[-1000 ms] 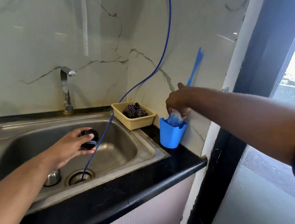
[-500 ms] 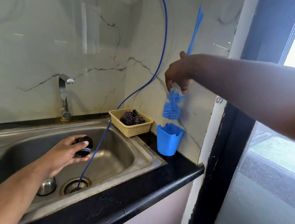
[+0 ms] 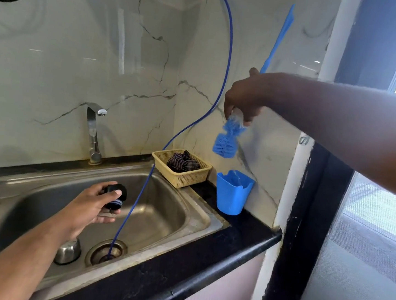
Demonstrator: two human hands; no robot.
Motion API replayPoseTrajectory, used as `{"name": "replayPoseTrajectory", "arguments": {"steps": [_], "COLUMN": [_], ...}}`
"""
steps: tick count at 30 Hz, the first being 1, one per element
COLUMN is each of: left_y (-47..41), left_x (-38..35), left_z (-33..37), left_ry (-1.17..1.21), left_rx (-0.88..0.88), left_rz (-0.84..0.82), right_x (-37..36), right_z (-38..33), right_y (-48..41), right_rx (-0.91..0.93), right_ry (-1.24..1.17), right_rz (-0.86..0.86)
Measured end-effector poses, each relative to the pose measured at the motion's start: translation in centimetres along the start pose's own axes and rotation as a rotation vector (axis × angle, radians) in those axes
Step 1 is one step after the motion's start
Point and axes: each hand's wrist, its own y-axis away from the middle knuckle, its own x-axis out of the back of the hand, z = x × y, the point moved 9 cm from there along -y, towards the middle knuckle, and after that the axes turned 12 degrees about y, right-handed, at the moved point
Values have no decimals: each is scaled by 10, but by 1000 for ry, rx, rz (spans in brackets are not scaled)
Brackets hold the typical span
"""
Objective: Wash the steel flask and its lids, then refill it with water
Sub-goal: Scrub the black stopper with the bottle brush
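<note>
Head view: left hand is gripping the black lid over the sink. Right hand is clamping the blue bottle brush above its blue cup on the counter. A steel piece, flask or cap unclear, is lying beside the drain. Tap is not running. Judging: scrubbing is only beginning; rinsing and refilling are remaining.

We see only bare arms. The left forearm runs uncovered from the lower edge of the view to the left hand, whose thumb shows a short, pale nail. The right forearm is uncovered too, from the right edge to the right hand, shaded and slightly blurred.
</note>
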Motion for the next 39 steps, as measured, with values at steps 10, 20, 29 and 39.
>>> {"name": "replayPoseTrajectory", "arguments": {"steps": [10,20,29,39], "left_y": [-3,-5,-10,-14], "left_x": [56,131,101,101], "left_z": [36,-13,-5,-2], "left_ry": [511,512,586,751], "left_rx": [20,94,70,26], "left_rz": [192,388,235,169], "right_x": [94,81,51,56], "right_z": [-94,-267,-304,-283], "right_y": [-29,-111,-133,-112], "right_rx": [125,427,420,268], "right_ry": [-379,-951,-1034,-905], "right_rz": [525,628,869,1005]}}
